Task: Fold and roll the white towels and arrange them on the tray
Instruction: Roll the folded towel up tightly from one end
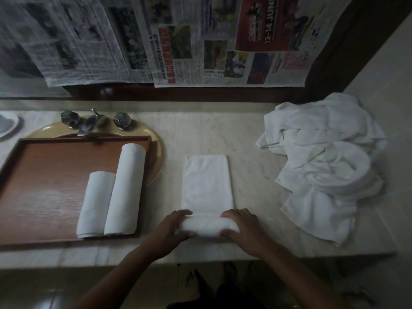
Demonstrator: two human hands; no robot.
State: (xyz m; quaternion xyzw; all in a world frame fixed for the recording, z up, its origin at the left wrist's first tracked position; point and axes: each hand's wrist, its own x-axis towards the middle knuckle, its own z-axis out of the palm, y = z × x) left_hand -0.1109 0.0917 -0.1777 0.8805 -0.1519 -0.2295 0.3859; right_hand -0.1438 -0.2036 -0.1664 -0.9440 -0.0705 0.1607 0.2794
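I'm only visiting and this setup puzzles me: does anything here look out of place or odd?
Yes. The wooden tray sits right over the sink, under the tap, covering most of it. Newspaper sheets hang across the wall behind the counter. The two rolled towels on the tray differ in length.

The wooden tray (44, 197) lies partly over a yellowish sink (159, 157) on the marble counter (245, 134). Inside the tray, by its right rim, two rolled towels touch side by side: the shorter roll (95, 204) and, to its right, the longer roll (126, 190). Just right of the tray lies a folded towel (206, 184), its near end rolled up. The left hand (171, 230) and right hand (242, 230) each curl round that roll. Far right of the tray sits a heap of loose towels (323, 163). Behind the tray stands a faucet (91, 123).
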